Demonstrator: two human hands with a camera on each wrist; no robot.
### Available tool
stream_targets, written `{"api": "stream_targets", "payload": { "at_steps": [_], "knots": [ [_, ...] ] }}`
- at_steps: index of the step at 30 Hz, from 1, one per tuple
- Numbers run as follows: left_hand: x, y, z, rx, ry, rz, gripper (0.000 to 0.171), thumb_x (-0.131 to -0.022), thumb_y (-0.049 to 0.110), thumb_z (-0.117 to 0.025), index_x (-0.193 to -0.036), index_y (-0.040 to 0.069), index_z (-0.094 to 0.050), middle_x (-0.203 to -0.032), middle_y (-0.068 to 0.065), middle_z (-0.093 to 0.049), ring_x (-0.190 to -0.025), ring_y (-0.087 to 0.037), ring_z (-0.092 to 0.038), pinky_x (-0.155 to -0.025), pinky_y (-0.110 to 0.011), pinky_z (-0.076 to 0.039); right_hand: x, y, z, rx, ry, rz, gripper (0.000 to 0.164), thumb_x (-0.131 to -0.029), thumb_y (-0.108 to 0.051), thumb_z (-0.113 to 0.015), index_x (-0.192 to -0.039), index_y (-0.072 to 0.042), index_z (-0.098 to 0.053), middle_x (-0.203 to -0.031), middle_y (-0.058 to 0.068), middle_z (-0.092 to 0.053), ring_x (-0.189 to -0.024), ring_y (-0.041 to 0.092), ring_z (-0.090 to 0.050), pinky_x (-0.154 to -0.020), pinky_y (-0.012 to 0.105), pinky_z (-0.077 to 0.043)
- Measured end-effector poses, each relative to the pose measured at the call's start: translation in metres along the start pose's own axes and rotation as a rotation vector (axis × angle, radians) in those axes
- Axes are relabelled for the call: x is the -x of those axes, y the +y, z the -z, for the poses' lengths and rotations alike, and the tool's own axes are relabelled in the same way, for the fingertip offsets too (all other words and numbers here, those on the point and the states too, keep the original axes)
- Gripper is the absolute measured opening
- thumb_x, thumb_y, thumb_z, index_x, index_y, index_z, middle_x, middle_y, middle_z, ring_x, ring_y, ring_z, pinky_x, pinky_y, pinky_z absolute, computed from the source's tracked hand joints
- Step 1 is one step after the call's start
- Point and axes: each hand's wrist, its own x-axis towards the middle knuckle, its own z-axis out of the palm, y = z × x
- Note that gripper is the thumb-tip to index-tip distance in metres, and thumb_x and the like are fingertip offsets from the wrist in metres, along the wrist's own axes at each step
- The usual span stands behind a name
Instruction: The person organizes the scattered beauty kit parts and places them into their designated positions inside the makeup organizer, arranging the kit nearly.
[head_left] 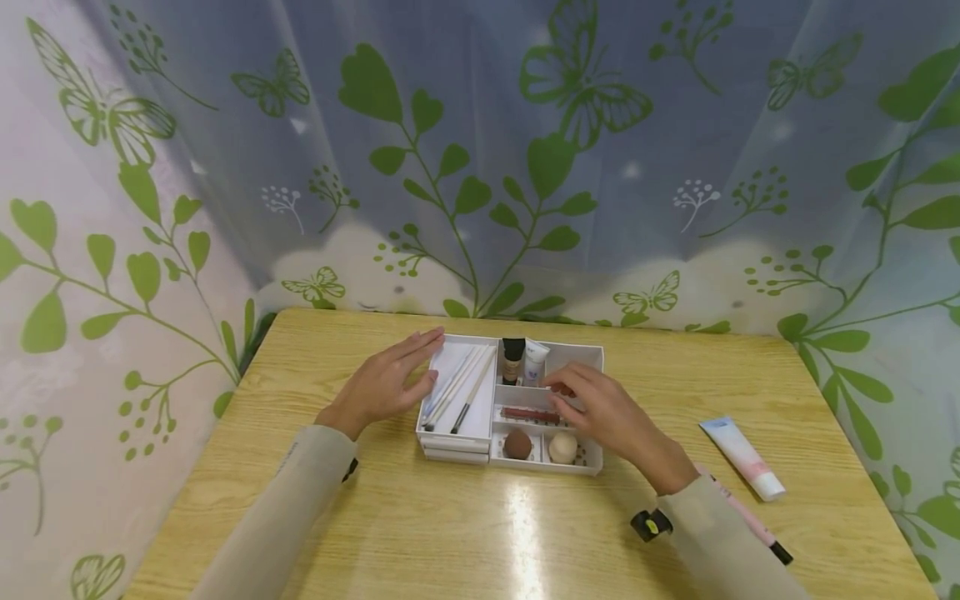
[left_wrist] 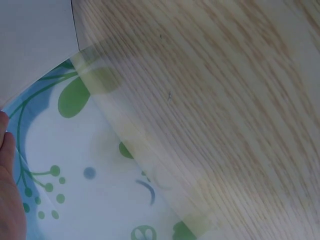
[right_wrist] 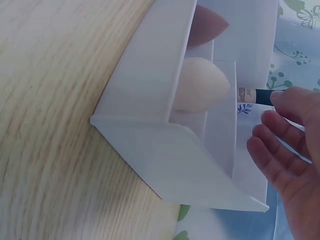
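A white organizer box point(head_left: 592, 357) stands on the wooden table. My left hand point(head_left: 386, 379), fingers straight, rests along its left edge beside a tray of thin makeup brushes point(head_left: 477, 383). Over the right compartments, my right hand point(head_left: 611, 408) has loosely bent fingers and holds nothing visible. Near its fingertips stand a white tube point(head_left: 535, 365) and a small black-capped bottle point(head_left: 513, 367), whose cap the thumb overlaps in the right wrist view. A dark red stick point(head_left: 530, 414) lies in the middle compartment. In front sit a brown makeup sponge point(head_left: 517, 445) and a beige makeup sponge point(right_wrist: 200, 85).
Right of the box lies a blue, white and pink squeeze tube point(head_left: 742, 458). A slim pink pen-like item point(head_left: 757, 527) with a black end is partly hidden by the right sleeve. Patterned curtains point(head_left: 480, 167) hang behind the table point(head_left: 360, 517) and at both sides.
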Motion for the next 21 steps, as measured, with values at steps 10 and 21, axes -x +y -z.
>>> {"api": "stream_targets", "payload": {
  "at_steps": [10, 21],
  "knots": [
    [0.001, 0.0, 0.0, 0.007, -0.006, 0.007, 0.059, -0.11, 0.032, -0.056, -0.163, 0.008, -0.05, -0.173, -0.006, -0.044, -0.155, -0.037, -0.049, -0.124, -0.052, -0.046, 0.007, 0.005, 0.01, -0.041, 0.041, -0.013, 0.022, -0.098, -0.005, -0.08, -0.118, -0.005, -0.073, -0.109, 0.008, -0.075, -0.094, 0.019, -0.075, -0.08, 0.039, -0.067],
    [0.0, 0.001, 0.0, 0.014, 0.005, -0.003, 0.059, -0.11, 0.032, -0.056, -0.163, 0.008, -0.05, -0.173, -0.006, -0.045, -0.154, -0.039, -0.05, -0.123, -0.053, -0.047, 0.032, 0.016, 0.036, 0.005, 0.103, -0.091, 0.024, -0.095, -0.005, -0.083, -0.117, -0.008, -0.075, -0.105, 0.002, -0.074, -0.093, 0.017, -0.073, -0.077, 0.042, -0.065]
  ]
}}
